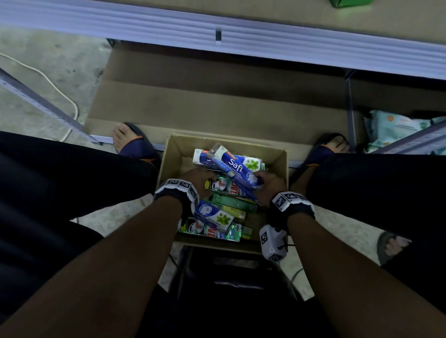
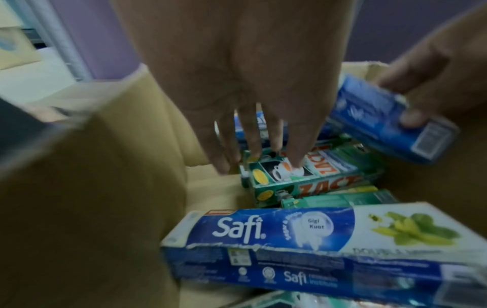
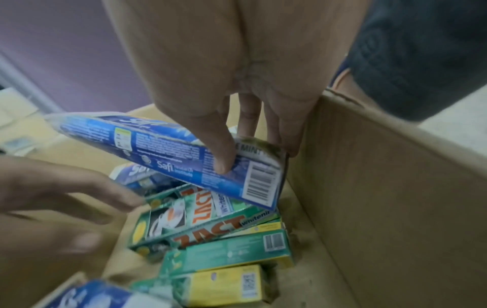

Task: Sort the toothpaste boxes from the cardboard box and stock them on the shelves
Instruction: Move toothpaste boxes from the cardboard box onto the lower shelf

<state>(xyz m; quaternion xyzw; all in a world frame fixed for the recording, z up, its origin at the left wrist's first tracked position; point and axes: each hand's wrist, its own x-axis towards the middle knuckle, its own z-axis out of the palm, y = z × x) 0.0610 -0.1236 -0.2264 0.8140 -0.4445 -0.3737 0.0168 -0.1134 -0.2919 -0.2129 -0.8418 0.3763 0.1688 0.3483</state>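
Observation:
An open cardboard box [image 1: 173, 154] sits on the floor between my feet, holding several toothpaste boxes. My right hand [image 3: 255, 154] pinches a blue Safi box [image 3: 163, 150], thumb on its printed side and fingers behind, and holds it tilted above the pile [image 1: 237, 166]. My left hand [image 2: 258, 158] reaches down with straight fingers, and its fingertips [image 2: 297, 164] touch a green Zact box [image 2: 316, 181] in the middle of the pile [image 1: 224, 187]. Another blue Safi box [image 2: 263, 229] lies at the near end, under my left wrist [image 1: 212, 213].
A white-edged shelf [image 1: 241, 36] runs across the top, with a green pack [image 1: 350, 3] on it. Below it lies a low cardboard-lined shelf [image 1: 217, 96]. Pale packs [image 1: 395, 130] sit on the right shelf, a cable [image 1: 48, 79] crosses the floor at left, and a black stool [image 1: 229, 277] stands under me.

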